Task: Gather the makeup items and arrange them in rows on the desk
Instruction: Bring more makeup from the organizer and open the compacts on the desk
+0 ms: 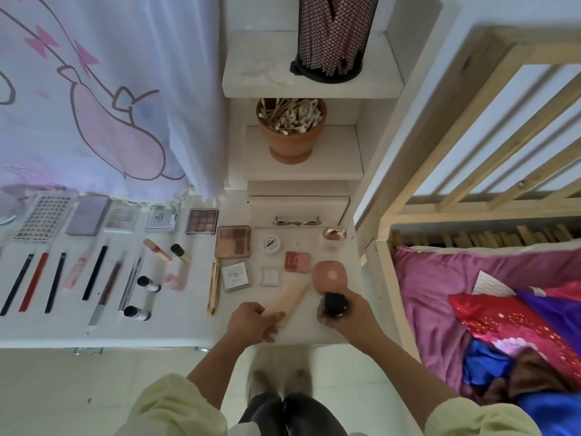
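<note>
Placement looks to be the step in hand: both hands are clamped on items near the front edge of the desk (176, 328). The left hand (251, 322) has its fingers curled round the near end of a cream tube (290, 294), which lies slanted, its far end pointing toward a pink compact (328, 273). The right hand (352, 313) grips a small black pot (334, 304), just short of that compact; whether the two touch I cannot tell. To do this well, I judge, the tube wants turning until it runs parallel with the gold tube (213, 287) left of the left grip, and the pot wants lifting, not sliding, into a bare spot. Just beyond both grips a white square box (235, 275), a clear square case (270, 275) and a coral compact (297, 261) sit close together, easily nudged out of line. Right of the right grip the desk edge is near, with a bed (440, 294) past it.
</note>
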